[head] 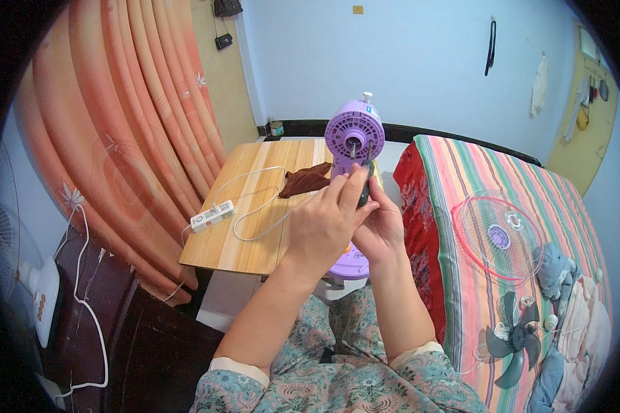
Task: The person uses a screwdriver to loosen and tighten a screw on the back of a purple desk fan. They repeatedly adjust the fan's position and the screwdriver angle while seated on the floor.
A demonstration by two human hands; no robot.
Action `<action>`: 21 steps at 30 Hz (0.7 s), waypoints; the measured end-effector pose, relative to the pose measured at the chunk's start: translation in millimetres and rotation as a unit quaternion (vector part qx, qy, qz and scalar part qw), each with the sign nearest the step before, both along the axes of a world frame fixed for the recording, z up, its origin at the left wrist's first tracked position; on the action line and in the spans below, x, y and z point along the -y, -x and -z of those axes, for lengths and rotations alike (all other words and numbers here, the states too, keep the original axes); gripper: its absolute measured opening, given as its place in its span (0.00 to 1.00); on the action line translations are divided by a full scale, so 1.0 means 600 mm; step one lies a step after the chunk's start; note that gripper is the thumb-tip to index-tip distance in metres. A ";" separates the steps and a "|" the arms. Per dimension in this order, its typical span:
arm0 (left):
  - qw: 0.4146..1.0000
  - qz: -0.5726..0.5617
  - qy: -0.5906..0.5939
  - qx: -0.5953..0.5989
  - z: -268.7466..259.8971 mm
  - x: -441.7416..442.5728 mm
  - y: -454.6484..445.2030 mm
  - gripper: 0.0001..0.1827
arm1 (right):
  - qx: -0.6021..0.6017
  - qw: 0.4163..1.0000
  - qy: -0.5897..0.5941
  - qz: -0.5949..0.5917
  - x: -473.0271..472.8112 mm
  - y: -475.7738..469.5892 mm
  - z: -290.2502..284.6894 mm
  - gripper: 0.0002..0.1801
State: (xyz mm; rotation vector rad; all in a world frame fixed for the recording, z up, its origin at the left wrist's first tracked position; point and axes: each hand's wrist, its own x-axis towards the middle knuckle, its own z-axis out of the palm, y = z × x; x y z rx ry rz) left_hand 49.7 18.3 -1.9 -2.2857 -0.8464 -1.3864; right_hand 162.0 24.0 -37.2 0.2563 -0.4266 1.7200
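Before me stands a purple electric fan body with its grille and blades off, a bare metal motor shaft sticking out of its round, slotted front. A screwdriver with a dark handle is held nearly upright, its tip at the right side of that front; what the tip meets is too small to tell. My left hand closes its fingers and thumb around the handle. From the right, my right hand also grips the handle. My hands hide most of the fan's stand. Below them the round purple base shows partly.
A brown cloth and a white power strip with its cord lie on the wooden table. On the striped bed cover at right are wire fan grilles and dark fan blades. Another fan stands left.
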 end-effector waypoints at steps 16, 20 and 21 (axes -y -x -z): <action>0.998 0.056 0.021 0.012 0.009 -0.009 -0.004 0.17 | -0.017 0.999 0.009 -0.044 -0.013 -0.019 0.011 0.18; 0.997 0.036 -0.021 -0.069 0.014 -0.018 -0.003 0.16 | -0.033 0.996 0.017 -0.077 -0.034 -0.025 0.038 0.19; 0.998 0.022 -0.019 -0.053 0.016 -0.018 -0.006 0.15 | -0.029 0.997 0.013 -0.070 -0.032 -0.023 0.033 0.19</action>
